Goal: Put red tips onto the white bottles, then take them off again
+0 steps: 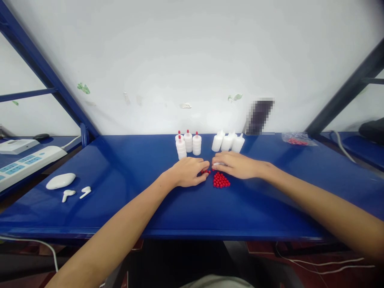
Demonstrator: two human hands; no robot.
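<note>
Head view: red caps (221, 180) bunched on blue table (120, 160); capped bottles (197, 145) at their ten o'clock, uncapped bottles (227, 143) at twelve. A fingertip nudge could scatter caps, a knuckle topple bottles. Hands apart. Left hand (188, 172) half-curled at loose caps (209, 171); right hand (237, 164) half-closed over white piece (219, 163), grip unclear.

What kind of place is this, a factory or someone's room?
Probably a dorm or home room used for small handwork, though I can't be certain. Earbuds and a power strip look personal, while white bottles and red caps suggest simple bench work.
</note>
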